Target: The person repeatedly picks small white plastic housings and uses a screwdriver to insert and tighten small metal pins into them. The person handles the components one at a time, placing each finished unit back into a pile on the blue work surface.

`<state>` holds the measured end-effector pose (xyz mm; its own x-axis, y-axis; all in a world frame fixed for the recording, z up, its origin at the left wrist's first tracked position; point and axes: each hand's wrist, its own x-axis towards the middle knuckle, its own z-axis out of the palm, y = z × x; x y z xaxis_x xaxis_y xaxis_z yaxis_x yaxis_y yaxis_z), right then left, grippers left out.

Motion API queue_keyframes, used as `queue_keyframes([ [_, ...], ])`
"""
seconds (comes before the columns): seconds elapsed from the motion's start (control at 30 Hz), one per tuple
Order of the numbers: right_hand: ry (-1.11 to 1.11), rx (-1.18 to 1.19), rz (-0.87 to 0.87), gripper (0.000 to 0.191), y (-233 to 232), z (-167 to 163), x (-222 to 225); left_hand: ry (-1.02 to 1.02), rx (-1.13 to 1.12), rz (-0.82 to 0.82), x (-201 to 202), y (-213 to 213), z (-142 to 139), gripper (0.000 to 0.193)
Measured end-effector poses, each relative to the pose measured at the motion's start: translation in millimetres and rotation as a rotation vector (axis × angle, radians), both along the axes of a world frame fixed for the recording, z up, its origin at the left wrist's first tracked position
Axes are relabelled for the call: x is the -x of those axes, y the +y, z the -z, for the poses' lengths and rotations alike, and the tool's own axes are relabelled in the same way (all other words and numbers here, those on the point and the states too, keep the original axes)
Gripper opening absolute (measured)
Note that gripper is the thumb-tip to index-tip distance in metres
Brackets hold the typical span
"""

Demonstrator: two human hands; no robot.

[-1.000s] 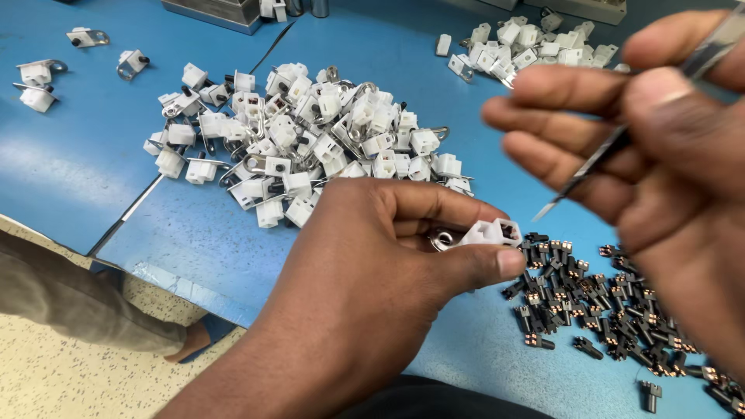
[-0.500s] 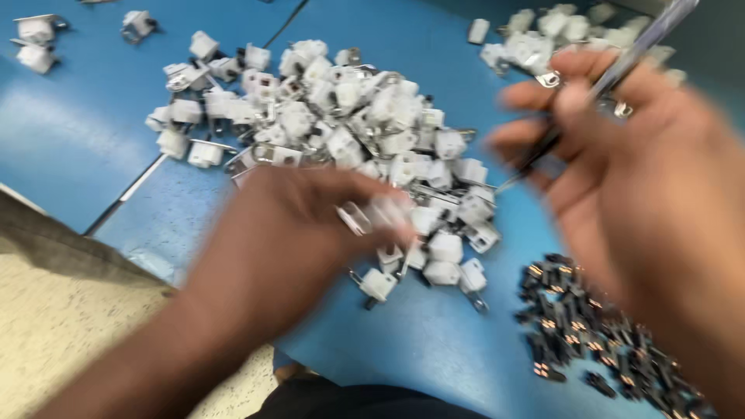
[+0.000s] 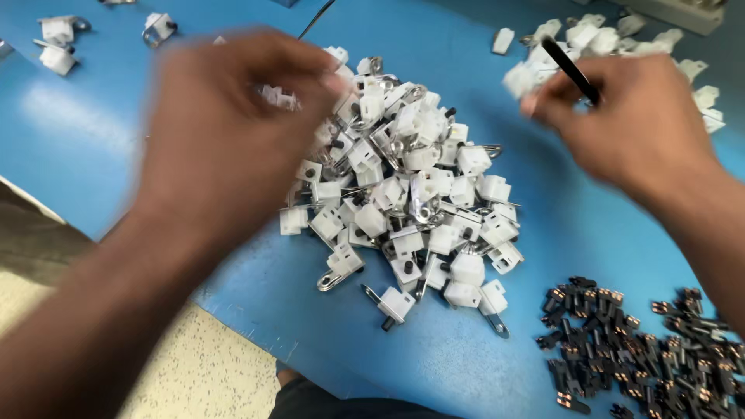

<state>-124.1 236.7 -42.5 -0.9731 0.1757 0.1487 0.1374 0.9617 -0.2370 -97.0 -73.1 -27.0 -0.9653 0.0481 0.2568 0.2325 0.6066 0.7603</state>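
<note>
Sorting, by the look of it; left hand (image 3: pixel 233 132) pinching a white part (image 3: pixel 278 97) over the pile (image 3: pixel 411 194); right hand (image 3: pixel 636 124) gripping a dark tool (image 3: pixel 570 70); next likely needing steadier, aligned hands

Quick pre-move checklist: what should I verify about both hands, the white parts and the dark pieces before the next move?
1. Left hand is over the white parts pile: ok, above its upper left edge.
2. Left hand's grip on a white part: cannot tell; one shows at the fingertips, but motion blur hides the contact.
3. Right hand holds the thin dark tool: ok, it sticks out above the fingers.
4. Tool tip position: cannot tell, hidden by the hand.
5. Small dark pieces kept apart from the white pile: ok, heaped separately at lower right.
6. Blue table has bare room: ok, at left.
</note>
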Motion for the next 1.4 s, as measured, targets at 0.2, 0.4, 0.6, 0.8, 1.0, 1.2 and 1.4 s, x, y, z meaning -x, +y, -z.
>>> queue_keyframes([
  [0.2, -0.112, 0.374, -0.252, 0.014, -23, -17, -151, -0.943, -0.599, 0.244, -86, 72, 8, 0.036],
  [0.4, -0.443, -0.047, 0.297, 0.031, -31, -14, -171, -0.752, -0.485, 0.333, -116, 61, 19, 0.032],
  [0.6, -0.542, -0.161, 0.358, 0.032, -61, -29, -161, -0.67, -0.441, 0.356, -126, 62, 10, 0.035],
  [0.8, -0.423, -0.131, 0.275, 0.034, -51, -21, -157, -0.736, -0.419, 0.328, -128, 62, 5, 0.036],
  [1.0, -0.371, -0.153, 0.123, 0.03, -45, -13, -149, -0.658, -0.472, 0.4, -121, 60, 17, 0.038],
  [1.2, -0.482, -0.169, 0.074, 0.037, -36, -17, -136, -0.8, -0.775, 0.444, -109, 71, 22, 0.034],
  [1.4, -0.476, 0.006, 0.201, 0.034, -37, -25, -136, -1.057, -0.872, 0.287, -99, 86, 19, 0.034],
])
